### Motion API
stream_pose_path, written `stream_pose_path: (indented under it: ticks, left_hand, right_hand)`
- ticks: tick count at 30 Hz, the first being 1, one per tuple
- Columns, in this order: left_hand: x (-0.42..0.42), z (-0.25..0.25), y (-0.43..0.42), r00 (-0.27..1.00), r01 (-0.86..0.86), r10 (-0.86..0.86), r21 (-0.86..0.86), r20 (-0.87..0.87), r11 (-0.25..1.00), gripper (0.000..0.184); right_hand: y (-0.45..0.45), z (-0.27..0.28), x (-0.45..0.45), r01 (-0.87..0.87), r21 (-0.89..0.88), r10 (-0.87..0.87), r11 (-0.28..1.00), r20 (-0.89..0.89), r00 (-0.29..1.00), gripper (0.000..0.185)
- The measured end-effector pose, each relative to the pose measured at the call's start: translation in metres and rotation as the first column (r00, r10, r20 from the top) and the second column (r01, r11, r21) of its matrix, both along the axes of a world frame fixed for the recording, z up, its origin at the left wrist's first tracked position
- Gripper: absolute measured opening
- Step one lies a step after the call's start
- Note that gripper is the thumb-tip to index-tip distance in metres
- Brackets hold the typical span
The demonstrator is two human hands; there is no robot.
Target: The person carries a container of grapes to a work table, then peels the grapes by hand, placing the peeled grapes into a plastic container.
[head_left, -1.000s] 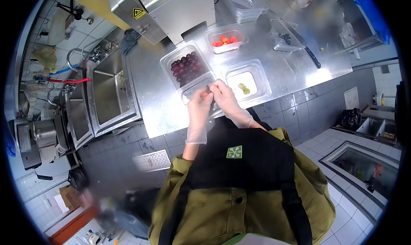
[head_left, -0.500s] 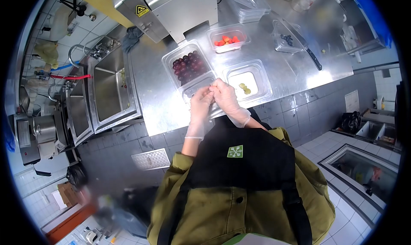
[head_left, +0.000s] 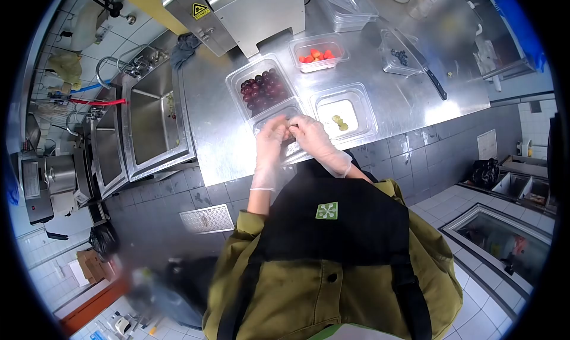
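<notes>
Steel counter [head_left: 208, 108] spreads out under the grip, where the gloved left hand [head_left: 271, 136] and gloved right hand [head_left: 311, 136] come together, fingers curled as if pinching; whether anything sits between them, I cannot tell. Below the grip is a clear tub [head_left: 281, 109]. Just beyond it are dark grapes [head_left: 262, 90]; just right of it, green pieces [head_left: 340, 123]. Farther past the grip sit red fruit pieces [head_left: 316, 56], then, rightward, blue berries [head_left: 399, 57] and a knife [head_left: 436, 84].
</notes>
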State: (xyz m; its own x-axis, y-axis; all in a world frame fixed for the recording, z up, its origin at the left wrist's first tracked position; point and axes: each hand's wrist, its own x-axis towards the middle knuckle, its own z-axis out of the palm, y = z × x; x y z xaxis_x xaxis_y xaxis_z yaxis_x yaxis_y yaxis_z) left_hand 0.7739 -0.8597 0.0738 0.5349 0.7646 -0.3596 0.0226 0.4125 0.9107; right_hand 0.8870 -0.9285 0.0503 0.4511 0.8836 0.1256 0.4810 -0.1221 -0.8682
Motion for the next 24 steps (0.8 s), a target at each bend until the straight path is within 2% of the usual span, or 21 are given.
stream_pose_path:
  ticks: [2, 5, 8, 11, 15, 17, 18, 19, 20, 21, 22, 23, 24]
  left_hand:
    - [-0.002, -0.002, 0.006, 0.999, -0.024, 0.022, 0.053, 0.035, 0.998, 0.03]
    - [-0.009, -0.007, 0.015, 0.999, -0.019, 0.019, 0.006, -0.026, 1.0, 0.03]
    - [-0.011, -0.005, 0.014, 0.997, -0.02, 0.023, 0.036, -0.074, 0.999, 0.027]
    - [-0.014, -0.025, 0.015, 0.998, -0.016, 0.021, 0.095, -0.056, 0.995, 0.022]
    - [-0.016, -0.039, 0.014, 0.998, 0.0, 0.011, 0.178, -0.065, 0.984, 0.016]
    - [-0.022, -0.048, 0.017, 0.994, 0.027, 0.002, 0.269, -0.106, 0.963, 0.014]
    - [-0.021, -0.041, 0.014, 0.996, 0.0, 0.025, 0.298, -0.08, 0.955, 0.015]
    - [-0.027, -0.059, 0.021, 0.987, 0.083, -0.016, 0.432, -0.157, 0.898, 0.016]
    - [-0.027, -0.054, 0.02, 0.993, 0.081, -0.037, 0.403, -0.115, 0.912, 0.013]
    - [-0.025, -0.043, 0.018, 0.991, 0.095, -0.045, 0.416, -0.129, 0.904, 0.013]
    - [-0.025, -0.039, 0.018, 0.996, 0.083, -0.055, 0.428, -0.076, 0.9, 0.016]
    - [-0.025, -0.029, 0.018, 0.979, 0.128, -0.055, 0.389, -0.194, 0.912, 0.016]
    - [-0.024, -0.038, 0.014, 0.996, 0.059, -0.025, 0.407, -0.087, 0.912, 0.015]
  right_hand:
    - [-0.003, -0.001, 0.001, -0.012, 0.02, 0.011, 1.0, 0.05, 0.999, 0.013]
    - [-0.005, 0.003, 0.004, -0.029, 0.074, 0.014, 0.997, 0.199, 0.98, 0.017]
    - [-0.004, -0.005, 0.002, -0.027, 0.126, -0.016, 0.992, 0.326, 0.945, 0.021]
    - [-0.005, -0.004, -0.001, -0.025, -0.006, 0.026, 1.0, 0.241, 0.97, 0.023]
    - [-0.01, 0.01, 0.003, -0.106, -0.101, 0.13, 0.989, 0.272, 0.953, 0.023]
    - [-0.01, 0.045, 0.019, -0.212, -0.173, 0.26, 0.962, 0.337, 0.905, 0.022]
    - [-0.005, 0.059, 0.03, -0.252, -0.297, 0.359, 0.921, 0.396, 0.845, 0.02]
    - [-0.003, 0.077, 0.041, -0.283, -0.415, 0.463, 0.865, 0.437, 0.771, 0.018]
    - [-0.004, 0.111, 0.052, -0.319, -0.424, 0.5, 0.848, 0.438, 0.747, 0.016]
    - [-0.007, 0.145, 0.063, -0.291, -0.41, 0.499, 0.864, 0.625, 0.6, 0.015]
    - [-0.01, 0.174, 0.072, -0.288, -0.375, 0.473, 0.881, 0.691, 0.546, 0.015]
    - [-0.016, 0.198, 0.078, -0.296, -0.351, 0.457, 0.889, 0.733, 0.504, 0.016]
    - [-0.024, 0.22, 0.085, -0.301, -0.335, 0.444, 0.893, 0.763, 0.47, 0.016]
